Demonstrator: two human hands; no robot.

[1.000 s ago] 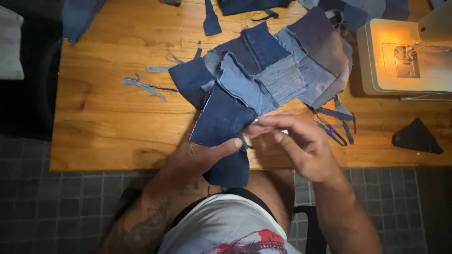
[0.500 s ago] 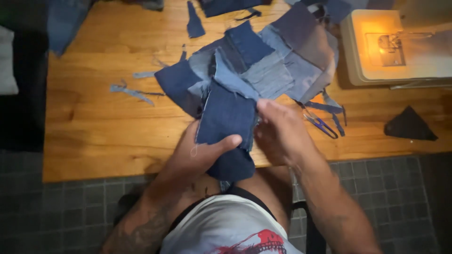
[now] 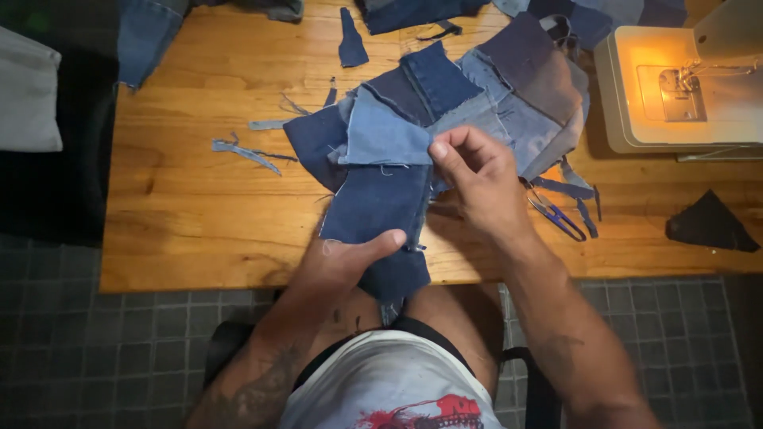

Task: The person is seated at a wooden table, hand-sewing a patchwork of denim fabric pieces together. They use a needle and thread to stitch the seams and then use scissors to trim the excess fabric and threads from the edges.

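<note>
Both hands are working the denim patchwork [image 3: 397, 159] at the table [image 3: 183, 222] edge. L hand [image 3: 350, 258] is closing thumb over the dark panel's [image 3: 377, 210] lower right corner, gripping it w/ fingers under. R hand [image 3: 477, 179] is pinching the seam edge near the light patch [image 3: 381, 139], fingertips shut on cloth. Denim's probably soft, floppy, fairly light, not slippery; best held at edges/seams. Snips [image 3: 556, 214] lying just right, sewing machine [image 3: 675, 79] far right.

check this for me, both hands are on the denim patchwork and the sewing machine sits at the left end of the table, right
Not quite: the head view shows the sewing machine at the right end of the table. The left hand and right hand are indeed on the denim patchwork.
</note>
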